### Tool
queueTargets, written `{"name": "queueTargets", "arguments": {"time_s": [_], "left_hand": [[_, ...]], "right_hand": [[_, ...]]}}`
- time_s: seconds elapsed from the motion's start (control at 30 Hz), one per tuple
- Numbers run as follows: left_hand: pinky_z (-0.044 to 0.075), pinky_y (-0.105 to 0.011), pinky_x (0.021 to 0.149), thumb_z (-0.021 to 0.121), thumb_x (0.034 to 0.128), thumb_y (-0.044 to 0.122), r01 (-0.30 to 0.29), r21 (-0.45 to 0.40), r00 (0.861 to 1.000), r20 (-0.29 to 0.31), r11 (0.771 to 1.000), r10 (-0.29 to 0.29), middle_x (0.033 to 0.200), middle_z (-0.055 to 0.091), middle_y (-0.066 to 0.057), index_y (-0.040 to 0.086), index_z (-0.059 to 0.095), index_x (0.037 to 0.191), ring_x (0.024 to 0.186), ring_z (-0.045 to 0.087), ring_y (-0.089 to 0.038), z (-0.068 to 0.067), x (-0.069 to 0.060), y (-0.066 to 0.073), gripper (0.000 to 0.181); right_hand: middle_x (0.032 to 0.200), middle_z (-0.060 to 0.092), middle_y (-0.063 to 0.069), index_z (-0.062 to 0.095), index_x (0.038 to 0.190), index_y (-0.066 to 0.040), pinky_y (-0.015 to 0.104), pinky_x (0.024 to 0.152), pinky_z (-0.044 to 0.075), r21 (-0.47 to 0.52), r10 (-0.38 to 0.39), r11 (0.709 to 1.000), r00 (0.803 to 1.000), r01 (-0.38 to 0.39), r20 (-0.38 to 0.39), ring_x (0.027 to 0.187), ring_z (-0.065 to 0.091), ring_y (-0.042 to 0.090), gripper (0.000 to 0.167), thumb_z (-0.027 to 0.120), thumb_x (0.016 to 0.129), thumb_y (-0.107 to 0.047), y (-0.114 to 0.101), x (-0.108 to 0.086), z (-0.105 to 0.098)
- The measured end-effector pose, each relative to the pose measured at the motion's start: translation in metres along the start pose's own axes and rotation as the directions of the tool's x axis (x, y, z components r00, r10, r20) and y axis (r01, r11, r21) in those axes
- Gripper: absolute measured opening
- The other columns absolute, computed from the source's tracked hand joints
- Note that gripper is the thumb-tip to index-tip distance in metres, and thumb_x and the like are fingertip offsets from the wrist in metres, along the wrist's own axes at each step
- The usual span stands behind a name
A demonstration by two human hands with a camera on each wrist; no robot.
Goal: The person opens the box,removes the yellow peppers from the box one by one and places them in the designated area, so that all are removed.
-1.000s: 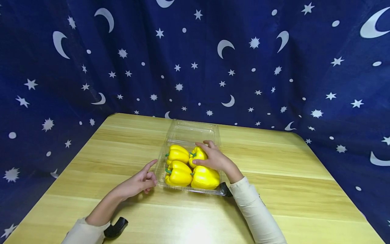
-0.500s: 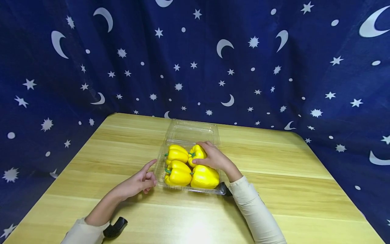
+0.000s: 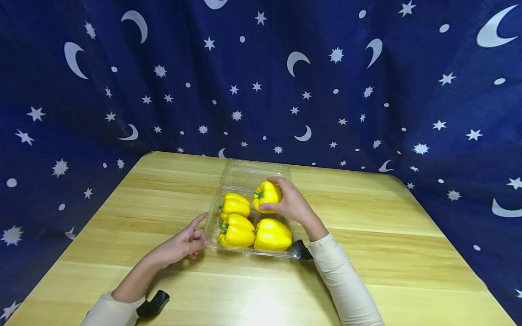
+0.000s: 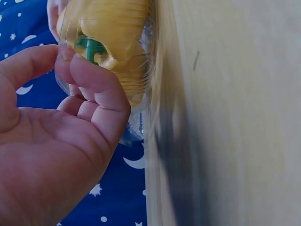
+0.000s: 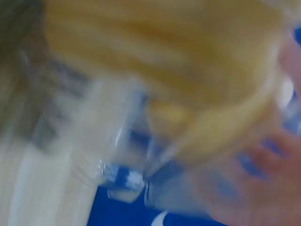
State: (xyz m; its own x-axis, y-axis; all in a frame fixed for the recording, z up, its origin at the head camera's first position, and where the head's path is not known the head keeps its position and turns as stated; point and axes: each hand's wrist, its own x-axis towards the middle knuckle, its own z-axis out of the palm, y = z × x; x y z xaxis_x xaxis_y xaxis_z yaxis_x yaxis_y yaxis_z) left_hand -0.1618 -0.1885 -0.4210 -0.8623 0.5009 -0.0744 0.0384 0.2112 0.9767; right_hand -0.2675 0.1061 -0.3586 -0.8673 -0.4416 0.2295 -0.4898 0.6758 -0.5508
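Note:
In the head view, my right hand (image 3: 290,199) grips a yellow bell pepper (image 3: 267,195) with a green stem, raised over the back right of a clear plastic clamshell container (image 3: 212,226). The right wrist view blurs this pepper. Three more lie in the container: a back left pepper (image 3: 235,204), a front left pepper (image 3: 237,232) and a front right pepper (image 3: 272,235). At the container's left side is my left hand (image 3: 183,244), index finger extended and other fingers curled. In the left wrist view, its fingertips pinch the container's edge (image 4: 70,14).
The container's lid (image 3: 257,172) lies folded back toward the far edge of the wooden table (image 3: 367,217). Behind the table hangs a blue curtain (image 3: 261,68) with moons and stars. A black wrist device (image 3: 153,304) sits at the left sleeve; another device (image 3: 302,250) is by the right wrist.
My right hand has closed on the back right pepper and lifted it up and away from the others, toward the lid. The left hand stays at the container's side.

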Motion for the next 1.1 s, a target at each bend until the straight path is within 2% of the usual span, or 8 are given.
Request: {"name": "queueTargets", "arguments": {"time_s": [0.1, 0.23, 0.47, 0.57, 0.77, 0.87, 1.03, 1.1], "left_hand": [[0.042, -0.025, 0.057, 0.049, 0.093, 0.015, 0.0, -0.002, 1.0, 0.004, 1.0, 0.0, 0.085, 0.048, -0.012, 0.007, -0.01, 0.145, 0.063, 0.042, -0.011, 0.0, 0.0, 0.0, 0.079], [0.042, -0.024, 0.058, 0.048, 0.0929, 0.013, -0.004, 0.001, 1.0, 0.009, 1.0, 0.004, 0.086, 0.049, -0.013, 0.007, -0.01, 0.145, 0.063, 0.043, -0.011, -0.001, 0.0, 0.0, 0.078], [0.041, -0.024, 0.057, 0.047, 0.0934, 0.013, -0.006, 0.0, 1.0, 0.014, 1.0, 0.006, 0.085, 0.047, -0.013, 0.008, -0.011, 0.145, 0.062, 0.041, -0.01, -0.003, -0.001, 0.002, 0.077], [0.041, -0.024, 0.057, 0.047, 0.0937, 0.013, -0.009, 0.007, 1.0, 0.016, 1.0, 0.009, 0.085, 0.047, -0.013, 0.007, -0.011, 0.145, 0.063, 0.041, -0.01, -0.003, -0.001, 0.002, 0.077], [0.042, -0.024, 0.057, 0.046, 0.0937, 0.012, -0.011, 0.006, 1.0, 0.021, 1.0, 0.011, 0.085, 0.048, -0.013, 0.008, -0.011, 0.145, 0.063, 0.042, -0.01, -0.002, -0.001, 0.002, 0.077], [0.042, -0.025, 0.057, 0.046, 0.0935, 0.011, -0.013, 0.009, 1.0, 0.022, 1.0, 0.013, 0.085, 0.047, -0.013, 0.008, -0.011, 0.145, 0.063, 0.042, -0.01, -0.002, -0.001, 0.002, 0.077], [0.042, -0.025, 0.056, 0.047, 0.0932, 0.011, -0.013, 0.004, 1.0, 0.023, 1.0, 0.013, 0.085, 0.047, -0.012, 0.008, -0.011, 0.145, 0.063, 0.042, -0.01, -0.001, -0.001, 0.002, 0.077], [0.042, -0.025, 0.056, 0.047, 0.0933, 0.012, -0.013, 0.003, 1.0, 0.025, 1.0, 0.012, 0.085, 0.047, -0.012, 0.008, -0.011, 0.145, 0.063, 0.042, -0.01, -0.001, -0.001, 0.002, 0.077]], "right_hand": [[0.122, 0.054, 0.01, 0.047, 0.128, -0.012, 0.039, 0.079, 0.047, -0.036, -0.022, 0.999, 0.998, 0.02, -0.058, 0.105, 0.048, 0.028, 0.078, 0.08, 0.064, -0.041, 0.002, -0.002, -0.008], [0.124, 0.054, 0.009, 0.051, 0.127, -0.014, 0.042, 0.08, 0.042, -0.126, -0.044, 0.992, 0.994, 0.03, -0.105, 0.105, 0.047, 0.029, 0.076, 0.079, 0.064, -0.044, 0.008, -0.006, -0.02], [0.128, 0.052, 0.009, 0.049, 0.131, -0.019, 0.043, 0.078, 0.033, -0.21, -0.013, 0.978, 0.996, -0.007, -0.092, 0.098, 0.045, 0.029, 0.076, 0.076, 0.066, -0.046, 0.021, -0.012, -0.029], [0.13, 0.05, 0.009, 0.046, 0.134, -0.019, 0.043, 0.079, 0.034, -0.185, -0.009, 0.983, 0.998, -0.003, -0.064, 0.1, 0.043, 0.029, 0.077, 0.075, 0.068, -0.047, 0.025, -0.013, -0.029], [0.134, 0.041, 0.01, 0.037, 0.141, -0.021, 0.047, 0.086, 0.042, -0.051, -0.002, 0.999, 0.999, 0.004, 0.037, 0.113, 0.037, 0.032, 0.08, 0.074, 0.072, -0.04, 0.034, -0.015, -0.031], [0.134, 0.037, 0.012, 0.033, 0.142, -0.022, 0.05, 0.091, 0.04, -0.004, -0.02, 1.0, 0.997, 0.021, 0.076, 0.118, 0.034, 0.033, 0.082, 0.074, 0.074, -0.037, 0.038, -0.017, -0.033], [0.131, 0.033, 0.017, 0.027, 0.144, -0.019, 0.046, 0.089, 0.04, 0.067, -0.061, 0.996, 0.988, 0.052, 0.142, 0.117, 0.034, 0.033, 0.084, 0.074, 0.075, -0.029, 0.041, -0.02, -0.04], [0.131, 0.033, 0.018, 0.026, 0.145, -0.015, 0.045, 0.087, 0.041, 0.081, -0.06, 0.996, 0.989, 0.049, 0.139, 0.115, 0.036, 0.033, 0.086, 0.075, 0.075, -0.026, 0.041, -0.02, -0.042]]}}
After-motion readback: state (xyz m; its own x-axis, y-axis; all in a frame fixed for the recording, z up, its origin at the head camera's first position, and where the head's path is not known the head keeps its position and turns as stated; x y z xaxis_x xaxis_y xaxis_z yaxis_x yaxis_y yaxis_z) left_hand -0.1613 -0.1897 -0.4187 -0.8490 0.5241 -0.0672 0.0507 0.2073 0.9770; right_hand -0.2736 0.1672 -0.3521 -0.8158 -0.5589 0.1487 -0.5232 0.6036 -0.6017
